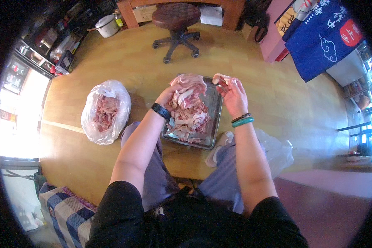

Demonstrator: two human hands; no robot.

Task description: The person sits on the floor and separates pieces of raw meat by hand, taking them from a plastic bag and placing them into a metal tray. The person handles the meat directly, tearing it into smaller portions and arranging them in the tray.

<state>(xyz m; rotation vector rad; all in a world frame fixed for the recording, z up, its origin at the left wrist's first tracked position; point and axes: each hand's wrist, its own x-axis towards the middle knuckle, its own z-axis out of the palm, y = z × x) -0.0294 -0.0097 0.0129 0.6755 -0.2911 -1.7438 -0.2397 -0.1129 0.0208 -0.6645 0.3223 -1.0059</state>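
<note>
My left hand (166, 96) grips a thick bunch of raw, pale pink meat strips (189, 85) above a metal tray (216, 121). More raw meat pieces (190, 122) are heaped in the tray below, partly hidden by the bunch. Just past the tray's right edge, my right hand (235, 96) pinches one small pale strip of meat (221, 77) between thumb and fingers. On the floor to the left, a white plastic bag (121, 93) stands with its mouth spread, and pieces of raw meat (105, 113) lie inside.
A clear plastic bag (279, 152) lies right of my right leg. Ahead are a wheeled stool (176, 18) and a white pot (108, 27). A blue cloth (316, 46) hangs at the upper right. Checked fabric (66, 214) is at the lower left.
</note>
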